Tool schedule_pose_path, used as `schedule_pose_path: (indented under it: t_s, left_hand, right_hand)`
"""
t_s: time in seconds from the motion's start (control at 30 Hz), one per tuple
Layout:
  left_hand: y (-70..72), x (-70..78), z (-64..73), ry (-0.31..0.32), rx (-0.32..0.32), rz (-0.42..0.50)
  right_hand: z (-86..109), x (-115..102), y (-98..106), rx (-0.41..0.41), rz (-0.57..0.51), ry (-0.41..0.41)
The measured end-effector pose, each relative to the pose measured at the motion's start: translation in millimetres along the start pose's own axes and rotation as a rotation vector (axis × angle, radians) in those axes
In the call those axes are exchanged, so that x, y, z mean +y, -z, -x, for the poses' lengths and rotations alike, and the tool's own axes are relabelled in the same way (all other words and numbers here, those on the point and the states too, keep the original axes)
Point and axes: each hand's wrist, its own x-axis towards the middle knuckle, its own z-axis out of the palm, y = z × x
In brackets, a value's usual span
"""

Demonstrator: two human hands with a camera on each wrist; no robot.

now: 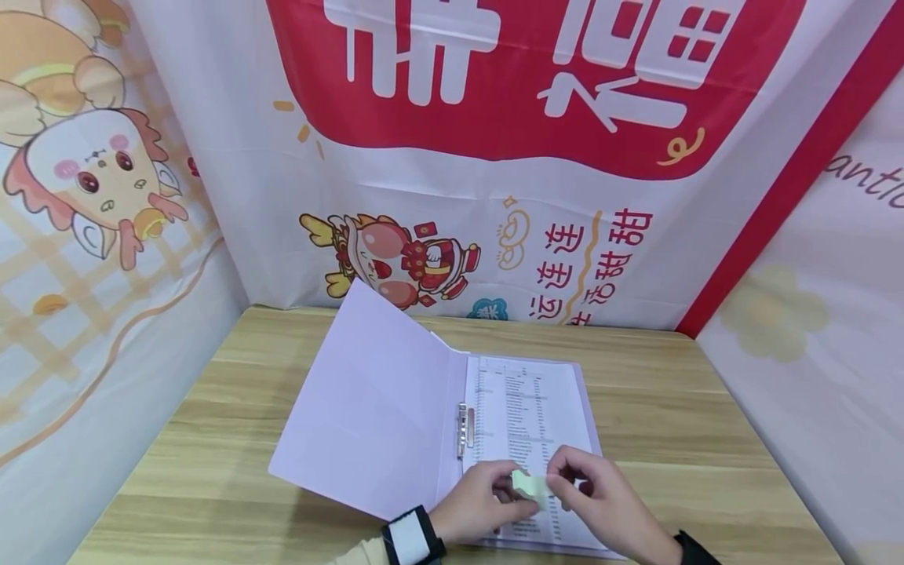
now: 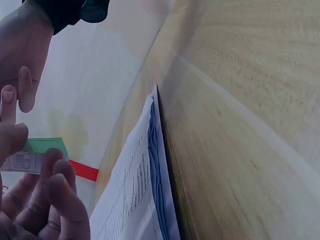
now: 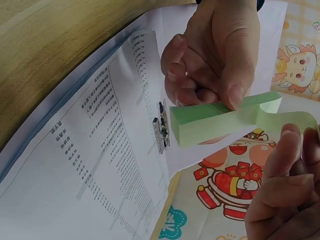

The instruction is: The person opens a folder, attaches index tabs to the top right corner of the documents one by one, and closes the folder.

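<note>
My left hand (image 1: 483,502) grips a pad of light green sticky notes (image 3: 215,122) between thumb and fingers, above the papers. With thumb and forefinger, my right hand (image 1: 603,498) pinches the free end of the top sticky note (image 3: 285,119), which curves up off the pad while its other part still lies along it. In the left wrist view, a printed label with a barcode (image 2: 22,161) shows on the pad's underside. Below both hands lies an open lilac folder (image 1: 381,408), with a stack of printed sheets (image 1: 526,408) on its right side.
A metal clip (image 1: 462,430) sits at the folder's spine. The folder's left cover stands tilted up off the wooden table (image 1: 671,408). Printed cloth hangs (image 1: 438,180) behind the table and at both sides. A dark band with a white face (image 1: 412,537) is on my left wrist.
</note>
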Motion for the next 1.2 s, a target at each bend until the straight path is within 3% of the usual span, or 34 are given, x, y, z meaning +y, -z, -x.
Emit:
schedule_pose_path:
  t_s: [0.3, 0.77, 1.2]
  left_hand:
    - [-0.7, 0.5, 1.3, -0.039, 0.057, -0.025]
    - [2.8, -0.8, -0.9, -0.075, 0.051, -0.077]
    - [4.2, 1.7, -0.2, -0.039, 0.014, -0.034]
  right_hand:
    - [1.5, 6, 0, 0.075, 0.036, -0.050]
    - [1.0, 6, 2, 0.090, 0.070, -0.092]
    - [3.7, -7, 8, 0.107, 0.106, -0.096]
